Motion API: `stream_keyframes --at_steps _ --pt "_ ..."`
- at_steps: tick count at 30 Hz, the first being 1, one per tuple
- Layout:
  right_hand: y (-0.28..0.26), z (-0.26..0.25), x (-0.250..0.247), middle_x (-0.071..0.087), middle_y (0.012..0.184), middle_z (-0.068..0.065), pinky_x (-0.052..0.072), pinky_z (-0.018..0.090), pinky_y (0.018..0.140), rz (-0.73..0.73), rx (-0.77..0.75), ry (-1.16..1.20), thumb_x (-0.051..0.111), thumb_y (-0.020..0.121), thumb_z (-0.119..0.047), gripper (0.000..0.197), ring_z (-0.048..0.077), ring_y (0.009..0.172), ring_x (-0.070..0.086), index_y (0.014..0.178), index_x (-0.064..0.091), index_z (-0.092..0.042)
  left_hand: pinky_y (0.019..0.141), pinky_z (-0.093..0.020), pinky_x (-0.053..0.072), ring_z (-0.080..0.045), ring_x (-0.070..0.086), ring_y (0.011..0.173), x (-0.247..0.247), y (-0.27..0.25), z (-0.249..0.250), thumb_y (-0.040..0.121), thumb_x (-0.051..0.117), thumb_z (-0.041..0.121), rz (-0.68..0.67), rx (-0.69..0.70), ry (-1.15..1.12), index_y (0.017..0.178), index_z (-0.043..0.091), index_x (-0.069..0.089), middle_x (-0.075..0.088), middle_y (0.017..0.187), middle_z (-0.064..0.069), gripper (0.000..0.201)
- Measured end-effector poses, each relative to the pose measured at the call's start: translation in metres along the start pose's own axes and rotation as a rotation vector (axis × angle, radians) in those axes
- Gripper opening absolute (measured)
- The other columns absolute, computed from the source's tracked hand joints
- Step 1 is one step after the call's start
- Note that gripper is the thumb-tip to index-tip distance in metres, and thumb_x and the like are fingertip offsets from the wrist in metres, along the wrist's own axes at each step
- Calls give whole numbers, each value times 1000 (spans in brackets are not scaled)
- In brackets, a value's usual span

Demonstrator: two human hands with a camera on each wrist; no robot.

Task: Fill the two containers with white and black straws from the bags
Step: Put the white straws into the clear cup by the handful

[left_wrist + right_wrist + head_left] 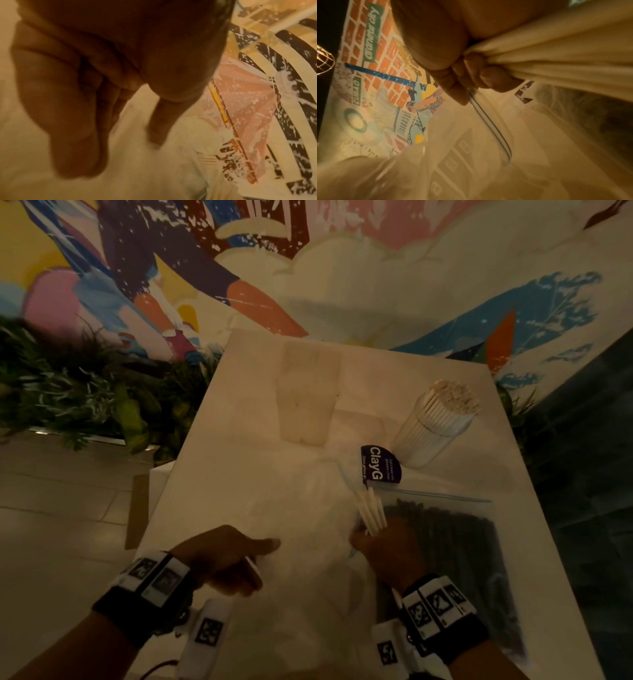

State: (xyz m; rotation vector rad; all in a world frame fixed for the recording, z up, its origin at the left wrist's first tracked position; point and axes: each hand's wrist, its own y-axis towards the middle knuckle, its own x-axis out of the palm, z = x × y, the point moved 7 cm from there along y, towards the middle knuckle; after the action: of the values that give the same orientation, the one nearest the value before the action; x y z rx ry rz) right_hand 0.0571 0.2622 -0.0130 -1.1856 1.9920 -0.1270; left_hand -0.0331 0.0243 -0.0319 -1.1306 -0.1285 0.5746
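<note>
My left hand [222, 559] hovers over the white table [239, 440], fingers loosely curled, holding nothing I can make out. The clear bag [308, 508] lies between my hands. My right hand [383, 546] grips a bunch of white straws [371, 513], tips up. Right of it lies the bag of black straws [455, 542]. Beyond stands a clear container [431, 436] packed with white straws.
</note>
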Motion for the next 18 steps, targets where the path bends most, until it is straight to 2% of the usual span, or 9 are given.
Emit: stream_keyframes --at_steps 1,3,5,7,8,11,14,16,18 --pt "-2 -3 -1 60 58 0 52 31 60 -3 -27 6 69 82 -20 21 21 63 64 62 63 -19 53 -24 52 -20 67 57 -2 2 2 82 64 43 15 52 -58 92 2 69 72 73 -13 43" --pt "-4 -7 -10 62 61 -1 49 27 58 25 -65 59 70 80 -13 20 14 61 62 63 65 -22 55 -32 55 -28 67 61 -14 2 6 84 64 10 73 173 -265 101 5 63 68 77 -17 18" --pt "-5 -8 -28 63 61 1 48 26 57 96 -86 141 72 79 -9 18 12 59 60 65 66 -19 58 -41 56 -31 66 63 -34 0 7 85 56 -6 136 265 -506 105 11 57 62 80 -16 27" --pt "-3 2 -44 63 61 6 49 27 54 87 -60 209 73 79 -9 13 16 56 59 69 67 -15 59 -40 54 -29 60 64 -55 -6 6 84 53 -11 240 362 -601 107 14 55 58 78 -14 34" --pt "-2 10 -47 61 60 8 48 28 50 30 -20 219 73 79 -9 11 17 52 57 71 68 -14 58 -38 52 -28 57 66 -64 -8 3 83 53 -13 298 400 -592 109 14 55 57 79 -14 38" --pt "-4 40 -42 52 51 6 40 23 41 -135 143 125 69 84 -15 10 12 38 46 81 68 -5 56 -35 48 -29 56 70 -69 -7 -15 82 55 -13 430 422 -401 111 15 58 57 90 -17 41" --pt "-2 48 -50 51 50 4 40 24 41 -41 191 117 68 86 -24 20 12 38 46 78 68 -5 61 -40 52 -34 58 79 -56 6 -35 78 57 -16 425 390 -215 101 23 60 55 102 -11 45" --pt "-1 34 -51 48 50 3 39 25 42 -21 197 212 67 85 -34 31 13 41 44 73 62 -7 66 -43 55 -34 61 82 -48 12 -45 77 60 -14 403 386 -110 105 26 56 57 105 -6 49" --pt "3 12 -52 48 49 3 40 22 41 25 169 206 67 80 -48 43 12 39 45 68 58 -8 71 -43 56 -28 64 81 -45 16 -52 77 65 -8 395 402 -7 112 27 52 59 106 -3 51"
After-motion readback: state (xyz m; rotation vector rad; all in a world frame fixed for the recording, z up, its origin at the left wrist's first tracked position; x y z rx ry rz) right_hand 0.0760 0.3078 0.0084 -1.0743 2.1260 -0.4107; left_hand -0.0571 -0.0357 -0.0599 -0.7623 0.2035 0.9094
